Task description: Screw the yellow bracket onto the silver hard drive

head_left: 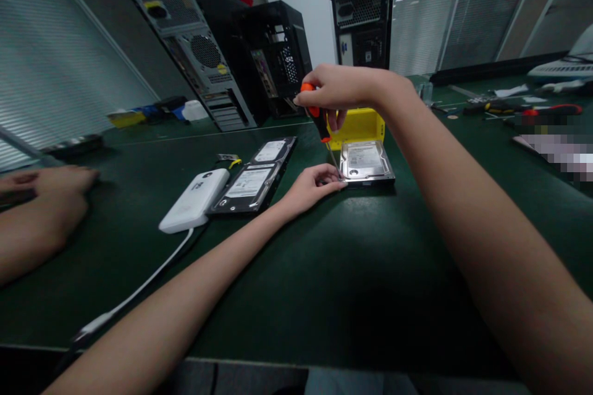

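My right hand (340,94) is closed around the orange and black handle of a screwdriver (321,122). The screwdriver leans, and its shaft runs down to the left front corner of a silver hard drive (365,160) lying label up on the table. At that same corner is my left hand (317,185), with thumb and fingers pinched at the drive's edge beside the screwdriver tip. The tip itself is partly hidden by these fingers. Right behind the drive stands an open yellow case (359,125).
Left of my hands lie more hard drives (254,180) and a white box-shaped device (195,199) with a cable (151,276). Computer towers (208,52) stand at the back. Another person's hands (50,197) rest at the far left. Pliers (498,107) and other tools lie at right.
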Demonstrator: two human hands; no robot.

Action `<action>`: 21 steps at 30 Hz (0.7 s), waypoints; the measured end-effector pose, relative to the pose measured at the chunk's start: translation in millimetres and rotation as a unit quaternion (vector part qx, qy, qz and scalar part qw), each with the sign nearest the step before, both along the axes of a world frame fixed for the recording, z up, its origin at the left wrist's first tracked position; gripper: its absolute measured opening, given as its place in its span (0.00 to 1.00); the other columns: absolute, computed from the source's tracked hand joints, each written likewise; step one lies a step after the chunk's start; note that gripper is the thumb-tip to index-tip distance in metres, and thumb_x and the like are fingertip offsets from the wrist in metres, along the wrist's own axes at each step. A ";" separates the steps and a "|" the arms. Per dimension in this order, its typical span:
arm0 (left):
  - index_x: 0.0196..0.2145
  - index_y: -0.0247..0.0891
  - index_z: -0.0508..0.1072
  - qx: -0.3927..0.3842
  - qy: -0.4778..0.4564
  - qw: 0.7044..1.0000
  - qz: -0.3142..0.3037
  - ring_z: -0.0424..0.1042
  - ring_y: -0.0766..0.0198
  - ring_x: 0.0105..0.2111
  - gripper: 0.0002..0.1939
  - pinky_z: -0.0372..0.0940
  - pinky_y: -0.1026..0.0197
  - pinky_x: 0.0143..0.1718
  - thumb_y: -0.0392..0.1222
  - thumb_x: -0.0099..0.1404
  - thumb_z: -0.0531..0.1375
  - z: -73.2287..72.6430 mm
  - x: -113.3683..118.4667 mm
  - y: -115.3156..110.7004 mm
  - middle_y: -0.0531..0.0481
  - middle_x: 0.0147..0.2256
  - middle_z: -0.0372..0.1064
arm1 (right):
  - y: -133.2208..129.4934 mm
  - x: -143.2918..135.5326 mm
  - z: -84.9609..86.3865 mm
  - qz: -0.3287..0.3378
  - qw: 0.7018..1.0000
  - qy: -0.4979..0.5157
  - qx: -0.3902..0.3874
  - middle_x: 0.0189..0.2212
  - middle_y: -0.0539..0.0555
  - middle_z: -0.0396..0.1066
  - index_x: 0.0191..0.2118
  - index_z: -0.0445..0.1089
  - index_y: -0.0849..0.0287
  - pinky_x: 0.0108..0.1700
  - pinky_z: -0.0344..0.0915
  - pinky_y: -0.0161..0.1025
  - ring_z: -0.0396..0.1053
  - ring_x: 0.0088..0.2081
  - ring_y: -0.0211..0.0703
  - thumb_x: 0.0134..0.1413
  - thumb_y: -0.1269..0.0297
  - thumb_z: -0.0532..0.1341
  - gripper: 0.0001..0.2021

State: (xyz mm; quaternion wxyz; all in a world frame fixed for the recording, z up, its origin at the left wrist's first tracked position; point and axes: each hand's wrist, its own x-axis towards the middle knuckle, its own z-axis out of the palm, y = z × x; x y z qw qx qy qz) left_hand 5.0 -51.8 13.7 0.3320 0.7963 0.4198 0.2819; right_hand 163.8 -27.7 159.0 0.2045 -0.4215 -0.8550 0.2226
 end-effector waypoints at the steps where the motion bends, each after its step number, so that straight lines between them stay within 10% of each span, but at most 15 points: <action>1: 0.38 0.34 0.72 0.000 -0.001 1.000 0.000 0.64 0.67 0.31 0.14 0.59 0.64 0.32 0.48 0.60 0.60 0.0 0.1 -0.1 0.50 0.31 0.67 | 0.4 -0.2 0.2 -0.002 1.000 0.000 -0.002 0.24 0.54 0.73 0.36 0.65 0.61 0.29 0.69 0.30 0.74 0.28 0.40 0.57 0.56 0.55 0.12; 21: 0.37 0.34 0.72 -0.002 -0.006 1.000 0.001 0.64 0.66 0.31 0.14 0.58 0.64 0.32 0.48 0.59 0.61 0.7 0.7 -1.0 0.51 0.30 0.66 | 3.0 -0.6 -0.8 0.018 1.000 -0.007 0.002 0.25 0.57 0.72 0.38 0.65 0.61 0.32 0.71 0.34 0.74 0.29 0.42 0.57 0.54 0.55 0.14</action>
